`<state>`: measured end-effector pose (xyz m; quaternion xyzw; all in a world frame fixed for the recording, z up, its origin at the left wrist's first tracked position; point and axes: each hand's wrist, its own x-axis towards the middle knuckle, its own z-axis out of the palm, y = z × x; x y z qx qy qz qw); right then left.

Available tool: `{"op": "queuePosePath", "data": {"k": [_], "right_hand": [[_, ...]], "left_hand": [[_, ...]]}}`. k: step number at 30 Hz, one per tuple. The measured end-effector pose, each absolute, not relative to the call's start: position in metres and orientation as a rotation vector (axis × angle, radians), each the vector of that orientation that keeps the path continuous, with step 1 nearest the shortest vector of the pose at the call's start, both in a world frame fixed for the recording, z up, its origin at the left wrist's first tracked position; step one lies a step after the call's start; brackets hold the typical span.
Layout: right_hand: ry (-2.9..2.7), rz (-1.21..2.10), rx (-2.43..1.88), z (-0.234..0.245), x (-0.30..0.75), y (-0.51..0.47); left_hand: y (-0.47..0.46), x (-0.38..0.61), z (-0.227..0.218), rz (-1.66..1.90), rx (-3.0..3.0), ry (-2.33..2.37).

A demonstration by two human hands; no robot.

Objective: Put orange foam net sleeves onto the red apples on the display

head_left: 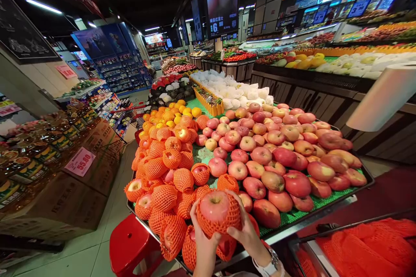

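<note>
Between my two hands is a red apple (215, 204) wrapped in an orange foam net (224, 226), its stem end bare and facing up. My left hand (204, 244) curls round its left side, thumb at the front. On the other side my right hand (247, 233) grips it, thumb low on the net; a watch and a white band circle that wrist. Just beyond and to the left lie several net-wrapped apples (164, 198). Loose bare apples (266, 181) fill the right of the display. One empty-looking orange net (227, 183) rests right behind the held apple.
A red stool (130, 242) stands under the display's left corner. Orange nets (370, 246) are heaped in a bin at lower right. A plastic bag roll (383, 97) juts in at right. Cartons of oil bottles (58, 199) line the left; oranges (175, 114) lie farther back.
</note>
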<state>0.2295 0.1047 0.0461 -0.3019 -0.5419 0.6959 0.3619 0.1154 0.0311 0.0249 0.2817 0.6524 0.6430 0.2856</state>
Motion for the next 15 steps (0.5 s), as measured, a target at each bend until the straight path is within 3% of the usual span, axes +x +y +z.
{"op": "queuePosePath", "data": {"k": [10, 15], "right_hand": [[-1.540, 1.665, -0.623, 0.018, 0.235, 0.115], [-1.570, 1.582, -0.561, 0.031, 0.245, 0.127]], "left_hand": [[0.029, 0.088, 0.027, 1.752, 1.039, 1.555], [0.039, 0.097, 0.041, 1.765, 0.992, 1.540]]}}
